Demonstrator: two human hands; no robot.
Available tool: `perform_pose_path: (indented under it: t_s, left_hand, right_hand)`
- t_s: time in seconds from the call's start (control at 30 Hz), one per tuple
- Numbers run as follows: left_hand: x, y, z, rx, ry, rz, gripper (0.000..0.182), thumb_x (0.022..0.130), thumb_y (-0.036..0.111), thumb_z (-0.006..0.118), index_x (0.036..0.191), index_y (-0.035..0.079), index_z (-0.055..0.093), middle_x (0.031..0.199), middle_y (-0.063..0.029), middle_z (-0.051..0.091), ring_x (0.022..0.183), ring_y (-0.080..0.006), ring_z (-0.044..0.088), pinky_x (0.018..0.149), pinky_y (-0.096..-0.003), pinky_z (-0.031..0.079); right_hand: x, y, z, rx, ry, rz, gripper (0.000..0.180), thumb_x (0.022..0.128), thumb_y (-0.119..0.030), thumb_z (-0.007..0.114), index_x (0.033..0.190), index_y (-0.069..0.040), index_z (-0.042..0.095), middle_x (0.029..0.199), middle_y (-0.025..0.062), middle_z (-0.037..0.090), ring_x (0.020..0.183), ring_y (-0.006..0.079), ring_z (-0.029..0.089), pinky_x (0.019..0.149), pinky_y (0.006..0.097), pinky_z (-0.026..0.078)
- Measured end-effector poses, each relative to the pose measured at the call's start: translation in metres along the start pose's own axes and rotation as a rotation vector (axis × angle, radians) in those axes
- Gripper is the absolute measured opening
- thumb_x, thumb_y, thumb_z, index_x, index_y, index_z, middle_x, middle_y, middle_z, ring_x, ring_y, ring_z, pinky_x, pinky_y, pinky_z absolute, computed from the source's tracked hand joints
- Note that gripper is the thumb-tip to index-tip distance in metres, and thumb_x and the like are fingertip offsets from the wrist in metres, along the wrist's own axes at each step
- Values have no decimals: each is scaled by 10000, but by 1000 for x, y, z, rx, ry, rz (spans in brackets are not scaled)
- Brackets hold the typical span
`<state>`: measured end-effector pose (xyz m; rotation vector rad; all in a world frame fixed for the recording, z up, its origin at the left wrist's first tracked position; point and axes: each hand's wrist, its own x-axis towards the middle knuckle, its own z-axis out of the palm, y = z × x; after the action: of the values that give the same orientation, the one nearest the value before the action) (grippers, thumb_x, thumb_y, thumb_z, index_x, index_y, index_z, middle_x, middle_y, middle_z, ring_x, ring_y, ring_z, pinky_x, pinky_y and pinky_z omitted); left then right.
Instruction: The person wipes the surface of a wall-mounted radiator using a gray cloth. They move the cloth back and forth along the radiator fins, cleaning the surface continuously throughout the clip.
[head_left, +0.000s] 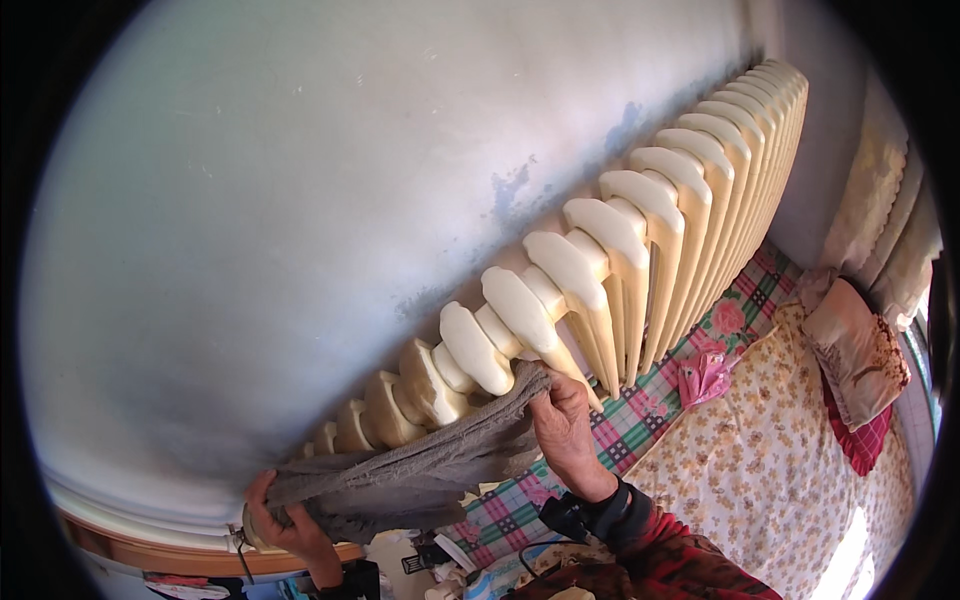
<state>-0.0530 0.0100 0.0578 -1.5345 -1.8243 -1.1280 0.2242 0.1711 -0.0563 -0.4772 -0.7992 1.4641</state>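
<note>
A grey-brown cloth (420, 480) is stretched between my two hands, in front of the near end of a cream sectional radiator (600, 225). At the lower left, my left hand (289, 525) grips one end of the cloth near the last radiator sections. My right hand (566, 427) pinches the other end between thumb and fingers, close beside a radiator section near the middle. The cloth hangs in folds and hides the lower parts of several sections. Some nearer section tops look brownish, while those further along look whiter.
A pale wall (262, 225) with bluish worn patches runs behind the radiator. To the right lie a plaid floral cover (517, 510), a flowered sheet (720, 450), a pink packet (705, 379) and a pillow (855, 352). Curtains (870, 180) hang at the far right.
</note>
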Motion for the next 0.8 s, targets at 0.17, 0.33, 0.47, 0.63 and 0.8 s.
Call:
perform_pose_path:
  t_s: [0.17, 0.33, 0.47, 0.63, 0.8]
  left_hand:
    - [1, 1, 0, 23, 13, 8, 285, 921, 10, 535, 1187, -39, 625, 1135, -157, 633, 1062, -310, 610, 993, -421, 473]
    - [2, -1, -1, 20, -7, 31, 313, 887, -4, 527, 1180, -42, 630, 1139, -160, 631, 1069, -312, 612, 998, -417, 472]
    - [1, -3, 0, -27, 16, -4, 329, 874, 3, 522, 1179, -46, 634, 1128, -163, 630, 1067, -309, 614, 994, -413, 472]
    - [0, -3, 1, -30, 26, -1, 331, 866, 11, 525, 1173, -44, 638, 1113, -162, 633, 1054, -313, 616, 985, -411, 477]
    - [1, -2, 2, -14, 33, 30, 332, 850, 13, 526, 1156, -39, 642, 1107, -159, 634, 1043, -314, 617, 980, -416, 481]
  right_hand:
    - [-2, -8, 5, -14, 27, 62, 239, 1028, -158, 665, 1161, 39, 690, 991, -30, 691, 908, 38, 572, 799, 231, 490]
    - [1, -13, 20, -40, 81, 84, 257, 1009, -189, 689, 1083, 57, 693, 887, -43, 654, 832, 40, 558, 736, 236, 485]
    - [0, -6, 7, -147, 40, 146, 236, 1054, -161, 587, 1116, 40, 692, 958, -39, 690, 887, 38, 578, 788, 219, 474]
    - [-15, 12, -12, -129, 69, 24, 223, 1063, -87, 532, 1190, 36, 667, 1026, -35, 671, 937, 44, 568, 836, 233, 475]
    - [-31, -1, -21, -450, 94, -256, 364, 840, 68, 572, 1194, 53, 651, 1071, 120, 668, 989, 204, 623, 889, 317, 500]
